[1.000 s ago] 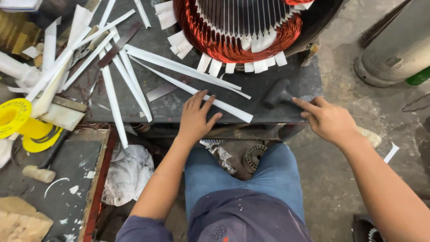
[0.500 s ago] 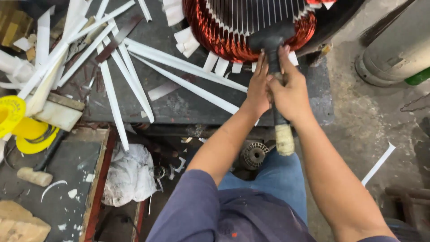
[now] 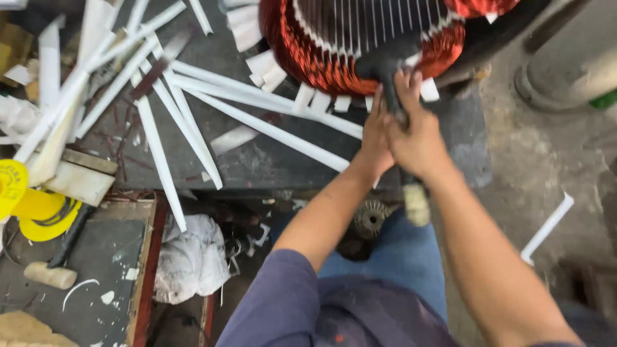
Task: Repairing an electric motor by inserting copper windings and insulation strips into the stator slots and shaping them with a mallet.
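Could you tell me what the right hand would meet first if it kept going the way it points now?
Probably the copper winding: the right hand points the black mallet straight at it.

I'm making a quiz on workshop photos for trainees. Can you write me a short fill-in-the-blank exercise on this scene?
1. Both hands, the left hand and the right hand, grip one black ____.
2. The winding on the stator is ____ in colour.
3. The long paper strips on the workbench are ____.
4. The spool at the left edge is ____.

Missing words: mallet; copper-red; white; yellow
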